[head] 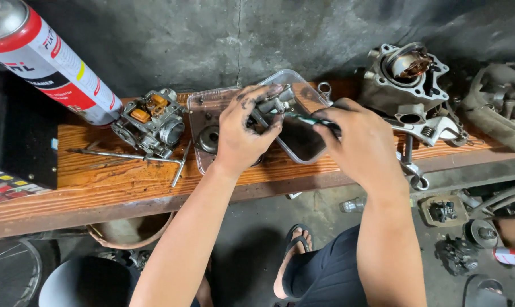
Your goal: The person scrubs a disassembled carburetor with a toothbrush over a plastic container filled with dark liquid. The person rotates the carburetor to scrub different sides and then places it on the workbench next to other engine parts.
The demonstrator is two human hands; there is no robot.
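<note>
My left hand [241, 132], smeared with black grease, grips a small grey metal part [275, 103] above a clear plastic tray [303, 91]. My right hand [360, 142] holds a thin tool with a green and dark handle [303, 119], its tip pointing at the metal part. Both hands hover over the tray on a worn wooden bench [98, 182]. A round metal piece [208, 138] lies in the tray below my left hand.
A carburetor body [150, 121] and a long T-handle wrench [126, 157] lie at the bench's left. A red and white spray can [47, 57] stands upper left. An engine cylinder [408, 79] and an adjustable wrench [425, 129] lie at right. Parts litter the floor.
</note>
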